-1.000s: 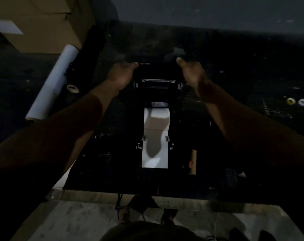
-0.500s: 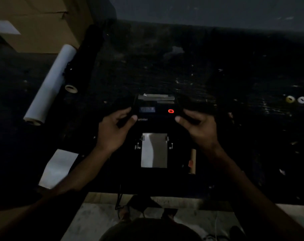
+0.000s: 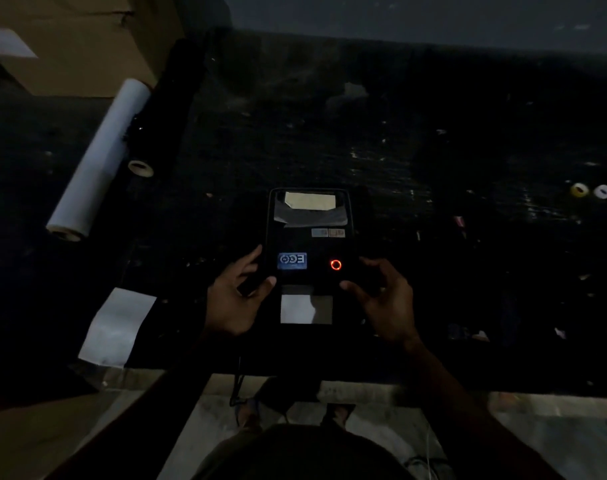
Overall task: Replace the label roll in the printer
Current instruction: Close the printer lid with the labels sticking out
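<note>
The black label printer (image 3: 309, 242) lies in the middle of the dark table with its lid down. A red ring light (image 3: 335, 264) glows on the lid beside a blue sticker (image 3: 292, 260). Through the lid's far window I see pale label paper (image 3: 309, 201). A short white strip of labels (image 3: 305, 308) sticks out at the printer's near end. My left hand (image 3: 234, 301) grips the lid's near left corner, thumb on top. My right hand (image 3: 381, 303) holds the near right corner the same way.
A long white roll (image 3: 97, 161) and a black roll (image 3: 167, 109) lie at the far left beside a cardboard box (image 3: 70, 39). A white sheet (image 3: 118, 327) rests at the front left. Two small tape rolls (image 3: 591, 190) sit far right. A cable (image 3: 238, 382) hangs over the table's front edge.
The printer lid has swung down from upright to flat, covering most of the label strip. Both hands came toward me with its front edge.
</note>
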The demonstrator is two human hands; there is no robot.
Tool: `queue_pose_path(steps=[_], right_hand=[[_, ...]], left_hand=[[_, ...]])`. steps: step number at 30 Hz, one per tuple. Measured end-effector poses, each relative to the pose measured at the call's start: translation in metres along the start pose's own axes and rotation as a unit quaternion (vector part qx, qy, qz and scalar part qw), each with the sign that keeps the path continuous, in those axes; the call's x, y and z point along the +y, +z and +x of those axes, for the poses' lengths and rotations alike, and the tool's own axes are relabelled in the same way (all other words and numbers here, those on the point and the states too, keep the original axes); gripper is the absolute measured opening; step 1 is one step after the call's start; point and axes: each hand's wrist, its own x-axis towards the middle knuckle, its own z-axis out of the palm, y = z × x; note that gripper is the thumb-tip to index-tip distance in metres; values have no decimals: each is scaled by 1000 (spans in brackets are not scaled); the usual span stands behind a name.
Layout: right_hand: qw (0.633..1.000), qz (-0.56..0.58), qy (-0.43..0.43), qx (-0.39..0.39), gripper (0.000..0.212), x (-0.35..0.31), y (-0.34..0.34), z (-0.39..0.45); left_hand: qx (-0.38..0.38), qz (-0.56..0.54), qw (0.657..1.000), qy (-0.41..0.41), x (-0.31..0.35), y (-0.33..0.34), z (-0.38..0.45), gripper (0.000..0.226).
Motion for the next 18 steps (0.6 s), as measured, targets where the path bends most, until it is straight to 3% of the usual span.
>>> queue_pose_path(steps=[12,18], right_hand=[[1000,7,-6,18,52,11,8,-3],[1000,10,-8,19,59,10,7,-5]], left_hand=[[22,-26,998,44,-20,9,-4,59],[39,-36,998,29,-21,13,-5,62]])
